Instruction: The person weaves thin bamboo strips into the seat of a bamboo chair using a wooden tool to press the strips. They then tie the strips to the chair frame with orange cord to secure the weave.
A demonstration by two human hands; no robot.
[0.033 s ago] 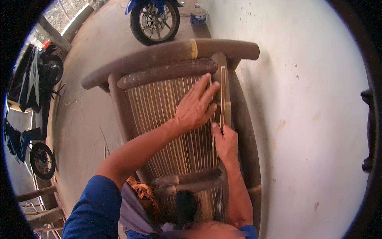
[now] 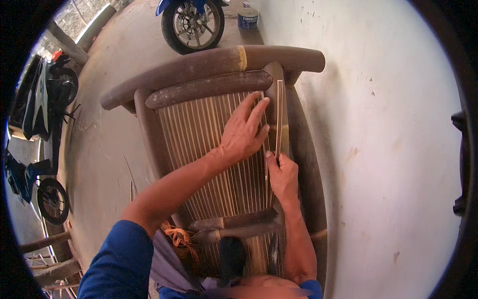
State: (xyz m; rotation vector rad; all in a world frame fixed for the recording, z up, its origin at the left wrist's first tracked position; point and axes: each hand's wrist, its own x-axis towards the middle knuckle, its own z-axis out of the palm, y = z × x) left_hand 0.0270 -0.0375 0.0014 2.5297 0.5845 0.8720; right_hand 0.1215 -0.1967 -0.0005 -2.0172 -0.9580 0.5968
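Note:
A brown bamboo frame (image 2: 174, 74) stands before me, its panel filled with thin lengthwise slats (image 2: 199, 134). My left hand (image 2: 242, 132) lies over the upper right of this panel, fingers stretched out, fingertips at a pale slat near the top rail. Lower down by the right side rail, my right hand (image 2: 284, 177) is closed with the thumb on top. A narrow, light-edged strip (image 2: 280, 114) rises from its grip along the side rail. Another thin pale strip end shows beside the thumb; whether the hand holds it too, I cannot tell.
A white wall (image 2: 388, 149) runs close on the right. A blue motorbike's wheel (image 2: 193, 27) and a paint can (image 2: 247, 20) stand beyond the frame. More motorbikes (image 2: 42, 104) are at the left. Orange twine (image 2: 179, 236) lies near my left elbow.
My left fingers have shifted slightly left, and the index and middle fingertips sit closer together. The right hand keeps its grip on the strip almost in place.

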